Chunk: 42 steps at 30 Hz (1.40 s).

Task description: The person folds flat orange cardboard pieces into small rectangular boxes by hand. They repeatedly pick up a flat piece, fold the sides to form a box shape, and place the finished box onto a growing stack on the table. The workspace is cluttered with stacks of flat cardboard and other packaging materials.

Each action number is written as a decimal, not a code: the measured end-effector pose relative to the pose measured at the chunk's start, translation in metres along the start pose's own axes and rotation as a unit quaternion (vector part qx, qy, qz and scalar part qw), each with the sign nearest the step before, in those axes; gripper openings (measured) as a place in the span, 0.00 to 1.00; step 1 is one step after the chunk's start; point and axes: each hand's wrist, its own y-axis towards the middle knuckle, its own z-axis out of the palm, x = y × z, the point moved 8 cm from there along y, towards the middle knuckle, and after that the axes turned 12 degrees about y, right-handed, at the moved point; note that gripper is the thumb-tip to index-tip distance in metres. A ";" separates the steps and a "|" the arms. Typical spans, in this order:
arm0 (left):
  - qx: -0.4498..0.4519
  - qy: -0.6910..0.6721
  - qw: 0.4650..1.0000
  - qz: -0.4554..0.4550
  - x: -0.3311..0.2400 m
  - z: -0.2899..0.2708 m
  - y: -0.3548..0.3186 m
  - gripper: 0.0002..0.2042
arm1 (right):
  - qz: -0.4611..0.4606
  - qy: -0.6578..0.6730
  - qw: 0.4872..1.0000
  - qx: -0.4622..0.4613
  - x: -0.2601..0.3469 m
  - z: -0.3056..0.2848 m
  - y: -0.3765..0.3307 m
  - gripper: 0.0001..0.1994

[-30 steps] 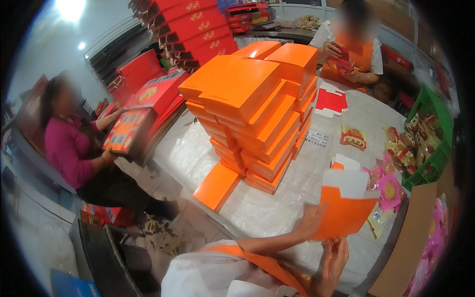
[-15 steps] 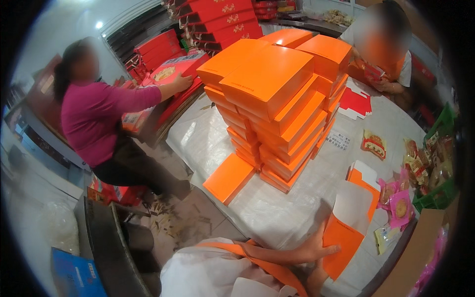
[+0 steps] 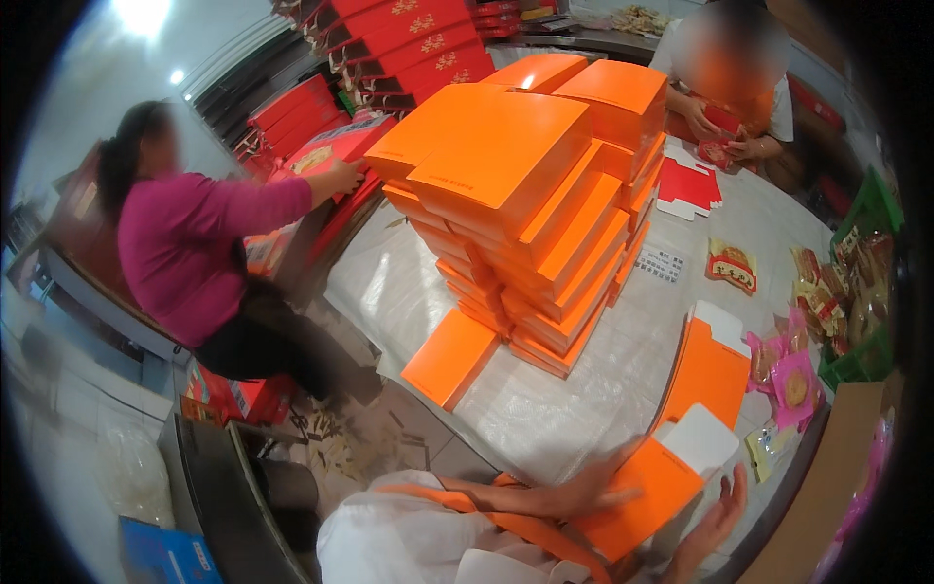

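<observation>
Flat orange carton [image 3: 650, 487] under left hand [image 3: 584, 494], right hand [image 3: 718, 514] open beside.

Surface [image 3: 584, 409]: covered in pale translucent sheeting. Floor [image 3: 78, 389]: light grey, littered with paper scraps [image 3: 331, 443] beside the surface. Ceiling light [image 3: 141, 15]: bright glare seen upper left. Dark slatted wall [image 3: 233, 78] noted behind.
</observation>
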 end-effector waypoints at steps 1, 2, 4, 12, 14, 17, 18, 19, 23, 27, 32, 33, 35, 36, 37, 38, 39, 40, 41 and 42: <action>0.002 -0.003 1.000 0.002 0.004 0.006 -0.005 0.33 | 0.016 0.007 0.999 0.042 -0.005 0.018 -0.002 0.15; 0.002 0.001 1.000 0.003 0.005 0.007 -0.009 0.33 | 0.033 0.023 0.996 0.084 -0.014 0.036 -0.003 0.14; 0.009 0.003 1.000 0.013 0.009 0.006 -0.012 0.34 | 0.065 0.042 0.984 0.160 -0.024 0.055 -0.008 0.12; 0.084 0.074 0.993 -0.027 0.047 0.010 -0.009 0.19 | 0.235 0.088 0.935 0.251 -0.065 0.051 -0.039 0.08; 0.063 0.014 0.998 -0.005 0.019 -0.005 0.004 0.10 | 0.132 0.065 0.959 0.244 -0.053 0.053 -0.036 0.10; -0.022 -0.022 0.997 0.068 0.023 -0.013 -0.002 0.05 | 0.122 0.163 0.974 0.101 -0.043 0.047 -0.039 0.07; -0.072 -0.062 0.994 0.053 0.027 -0.013 -0.006 0.06 | 0.128 0.221 0.967 -0.010 -0.046 0.041 -0.039 0.09; -0.127 -0.102 0.986 0.034 0.030 -0.014 -0.008 0.08 | 0.134 0.250 0.959 0.003 -0.042 0.042 -0.037 0.10; -0.165 -0.166 0.970 0.071 0.022 -0.003 -0.004 0.10 | 0.120 0.274 0.950 0.092 -0.048 0.042 -0.045 0.11; -0.069 -0.010 0.996 0.060 0.004 -0.007 0.006 0.10 | 0.084 0.202 0.958 0.186 -0.041 0.046 -0.045 0.10; -0.049 0.067 0.995 0.055 -0.005 -0.009 0.014 0.13 | 0.184 0.249 0.948 0.076 -0.041 0.050 -0.040 0.07; -0.045 0.061 0.996 0.051 -0.003 -0.009 0.014 0.13 | 0.175 0.227 0.954 0.095 -0.040 0.052 -0.040 0.06; -0.024 0.052 0.998 0.040 -0.002 -0.007 0.016 0.12 | 0.155 0.182 0.962 0.134 -0.039 0.052 -0.037 0.05; -0.006 0.050 0.998 0.032 -0.002 -0.005 0.018 0.12 | 0.142 0.172 0.964 0.142 -0.039 0.051 -0.037 0.05; 0.012 0.049 0.998 0.024 -0.001 -0.003 0.019 0.12 | 0.129 0.162 0.966 0.152 -0.039 0.050 -0.037 0.05; 0.018 0.043 0.998 0.030 -0.002 -0.003 0.020 0.12 | 0.115 0.153 0.968 0.161 -0.038 0.049 -0.037 0.04; 0.025 0.036 0.998 0.036 -0.001 -0.002 0.021 0.11 | 0.114 0.159 0.968 0.160 -0.039 0.048 -0.037 0.04; 0.033 0.030 0.998 0.042 0.000 -0.002 0.021 0.11 | 0.113 0.165 0.967 0.156 -0.040 0.047 -0.037 0.05; 0.034 0.050 0.997 0.052 -0.001 -0.001 0.020 0.11 | 0.113 0.171 0.967 0.154 -0.041 0.046 -0.038 0.05; 0.035 0.070 0.995 0.062 -0.002 -0.001 0.019 0.11 | 0.125 0.161 0.966 0.157 -0.045 0.044 -0.040 0.05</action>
